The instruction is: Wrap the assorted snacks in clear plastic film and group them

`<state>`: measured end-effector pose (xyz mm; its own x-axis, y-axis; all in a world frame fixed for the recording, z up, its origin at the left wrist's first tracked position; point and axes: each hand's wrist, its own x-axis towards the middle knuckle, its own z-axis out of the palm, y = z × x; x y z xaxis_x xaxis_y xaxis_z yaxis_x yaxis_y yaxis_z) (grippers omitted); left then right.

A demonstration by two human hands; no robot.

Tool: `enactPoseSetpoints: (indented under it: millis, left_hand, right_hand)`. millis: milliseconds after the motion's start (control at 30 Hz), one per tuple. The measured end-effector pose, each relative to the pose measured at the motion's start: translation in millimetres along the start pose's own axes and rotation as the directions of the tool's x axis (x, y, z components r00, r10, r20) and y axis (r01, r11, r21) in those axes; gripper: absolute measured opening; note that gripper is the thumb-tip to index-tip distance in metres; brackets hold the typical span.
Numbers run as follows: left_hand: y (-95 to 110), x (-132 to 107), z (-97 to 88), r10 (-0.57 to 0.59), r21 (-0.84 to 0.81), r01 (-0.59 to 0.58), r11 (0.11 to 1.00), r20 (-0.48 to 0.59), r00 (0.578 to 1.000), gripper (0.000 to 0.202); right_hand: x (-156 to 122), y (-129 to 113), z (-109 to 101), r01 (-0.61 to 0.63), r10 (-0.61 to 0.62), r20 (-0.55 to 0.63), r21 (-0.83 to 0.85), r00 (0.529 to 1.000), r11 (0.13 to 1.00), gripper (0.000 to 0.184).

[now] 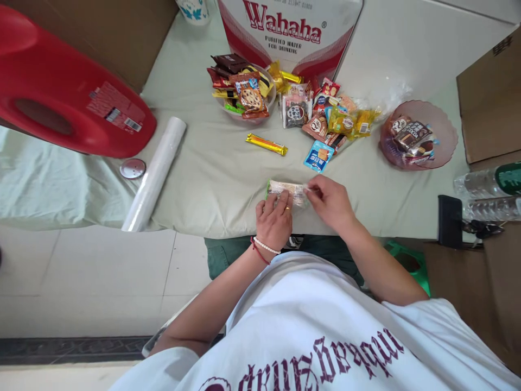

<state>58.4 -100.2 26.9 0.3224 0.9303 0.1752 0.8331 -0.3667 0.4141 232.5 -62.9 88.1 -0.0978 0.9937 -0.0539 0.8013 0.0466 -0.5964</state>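
Note:
A small clear-wrapped snack packet (285, 189) with a green end lies on the pale green cloth (211, 174) near the table's front edge. My left hand (273, 217) rests on its near side, fingers curled and pressing it down. My right hand (329, 200) pinches the packet's right end between thumb and fingers. Beyond them lie a yellow snack bar (266, 144) and a blue packet (318, 156).
A clear bowl (244, 87) of snacks, a loose snack pile (325, 111) and a pink bowl (419, 134) stand at the back. A plastic-wrap roll (154, 174), a metal lid (132, 168) and a red jug (61, 92) lie left. Water bottles (488, 193) lie right.

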Motion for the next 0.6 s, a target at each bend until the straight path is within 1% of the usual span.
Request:
enactPoseSetpoints:
  millis: [67, 133, 200, 233, 267, 300, 333, 367, 400, 433, 533, 600]
  left_hand:
    - [-0.3, 0.4, 1.6, -0.013, -0.022, 0.014, 1.0, 0.006, 1.0, 0.048]
    - [-6.6, 1.5, 0.1, 0.017, -0.088, -0.015, 0.996, 0.013, 1.0, 0.047]
    - [-19.7, 2.0, -6.0, 0.069, -0.217, -0.068, 0.974, -0.002, 0.998, 0.049]
    - [-28.1, 2.0, -10.2, 0.065, -0.298, -0.07, 0.952, -0.027, 0.998, 0.052]
    - [-36.7, 2.0, -14.6, 0.023, -0.372, -0.045, 0.927, -0.064, 0.998, 0.053]
    - [-44.9, 2.5, -18.4, -0.056, -0.422, 0.006, 0.906, -0.106, 0.993, 0.052]
    - [-51.9, 3.8, -21.3, -0.156, -0.44, 0.078, 0.894, -0.144, 0.977, 0.049]
    - [-57.1, 6.1, -22.8, -0.248, -0.428, 0.156, 0.89, -0.17, 0.954, 0.046]
    - [-60.3, 9.4, -22.8, -0.315, -0.389, 0.227, 0.893, -0.177, 0.933, 0.044]
    - [-61.3, 13.7, -21.4, -0.351, -0.332, 0.284, 0.899, -0.161, 0.923, 0.044]
    - [-54.7, 28.4, -13.3, -0.392, -0.179, 0.378, 0.908, -0.05, 0.919, 0.044]
    - [-48.1, 36.4, -9.1, -0.421, -0.125, 0.415, 0.901, -0.028, 0.907, 0.04]
  right_hand:
    - [17.9, -22.6, 10.7, 0.058, -0.047, 0.084, -0.128, 0.995, 0.99, 0.016]
    - [31.4, -39.3, 24.0, 0.073, -0.037, 0.161, -0.227, 0.986, 0.971, 0.022]
    - [37.2, -47.2, 34.6, 0.07, -0.015, 0.199, -0.274, 0.98, 0.959, 0.027]
    - [37.3, -48.0, 38.2, 0.073, -0.013, 0.209, -0.283, 0.978, 0.956, 0.028]
    - [36.2, -46.9, 40.8, 0.081, -0.018, 0.214, -0.287, 0.977, 0.955, 0.028]
    - [34.4, -44.6, 42.6, 0.089, -0.026, 0.215, -0.286, 0.976, 0.954, 0.029]
    - [32.4, -41.4, 43.8, 0.096, -0.036, 0.213, -0.28, 0.976, 0.955, 0.03]
    - [30.6, -37.9, 44.8, 0.104, -0.048, 0.208, -0.267, 0.977, 0.958, 0.031]
    - [29.3, -34.5, 45.6, 0.111, -0.061, 0.199, -0.249, 0.978, 0.962, 0.031]
    - [28.5, -31.5, 46.3, 0.117, -0.074, 0.188, -0.227, 0.979, 0.967, 0.031]
    - [28.1, -26.7, 46.8, 0.137, -0.109, 0.162, -0.174, 0.981, 0.975, 0.03]
    - [26.3, -27.7, 45.2, 0.173, -0.137, 0.19, -0.184, 0.972, 0.968, 0.03]
